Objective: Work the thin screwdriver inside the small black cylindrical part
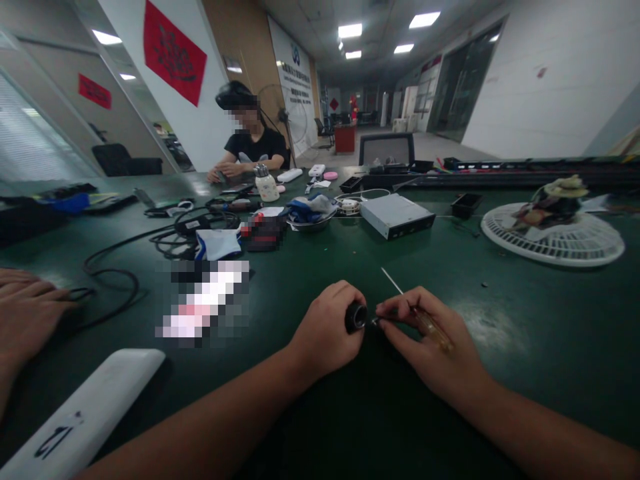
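A person's left hand [323, 330] curls closed around a small black cylinder [356, 317] at 12 o'clock on a green work table [500, 293]. The right hand [430, 350] pinches an amber-handled screwdriver [429, 328], its thin shaft pointing toward 11 o'clock, just beside the cylinder. A metal drive enclosure [397, 215] sits farther out; a white fan guard [553, 247] lies at 2 o'clock.

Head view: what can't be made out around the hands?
Head view:
- Black cylindrical part: left hand hides its rear, so its kind is unclear.
- Tiny metal piece at its face: too small to identify.
- Amber-handled screwdriver: right hand covers part of it.
- Pixelated item: blurred out, unidentifiable.
- Hand at left edge: cut off by the frame.
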Demonstrator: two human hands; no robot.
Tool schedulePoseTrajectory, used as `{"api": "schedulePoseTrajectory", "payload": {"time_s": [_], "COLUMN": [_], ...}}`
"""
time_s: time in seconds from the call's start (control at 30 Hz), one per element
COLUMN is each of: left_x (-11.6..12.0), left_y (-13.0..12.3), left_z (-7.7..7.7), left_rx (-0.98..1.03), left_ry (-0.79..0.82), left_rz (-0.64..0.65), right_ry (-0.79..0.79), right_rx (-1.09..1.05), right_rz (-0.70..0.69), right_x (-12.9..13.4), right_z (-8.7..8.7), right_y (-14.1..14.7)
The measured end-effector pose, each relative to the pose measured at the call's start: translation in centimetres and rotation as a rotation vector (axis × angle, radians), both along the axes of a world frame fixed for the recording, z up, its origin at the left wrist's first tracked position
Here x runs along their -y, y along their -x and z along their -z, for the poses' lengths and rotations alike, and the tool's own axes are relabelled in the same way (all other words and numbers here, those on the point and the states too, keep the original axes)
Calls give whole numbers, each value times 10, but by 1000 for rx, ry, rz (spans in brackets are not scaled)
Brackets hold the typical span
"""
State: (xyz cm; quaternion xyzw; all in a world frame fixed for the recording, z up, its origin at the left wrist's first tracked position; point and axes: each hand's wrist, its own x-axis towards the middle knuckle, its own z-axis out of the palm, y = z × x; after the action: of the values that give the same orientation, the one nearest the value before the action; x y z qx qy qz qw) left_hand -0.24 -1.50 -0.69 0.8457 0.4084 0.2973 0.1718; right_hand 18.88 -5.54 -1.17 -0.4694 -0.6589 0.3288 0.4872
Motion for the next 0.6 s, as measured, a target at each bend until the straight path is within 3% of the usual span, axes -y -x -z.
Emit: {"api": "schedulePoseTrajectory", "payload": {"time_s": [0.27,0.6], "left_x": [1,2], "left_y": [1,1], "left_z": [-2,-1], "left_rx": [-24,-49], "left_ry": [17,-36], "left_rz": [189,230], "right_ry": [-19,34], "right_rx": [78,151], "right_rz": [9,0], "right_x": [1,2], "right_z": [-2,-1], "right_y": [1,0]}}
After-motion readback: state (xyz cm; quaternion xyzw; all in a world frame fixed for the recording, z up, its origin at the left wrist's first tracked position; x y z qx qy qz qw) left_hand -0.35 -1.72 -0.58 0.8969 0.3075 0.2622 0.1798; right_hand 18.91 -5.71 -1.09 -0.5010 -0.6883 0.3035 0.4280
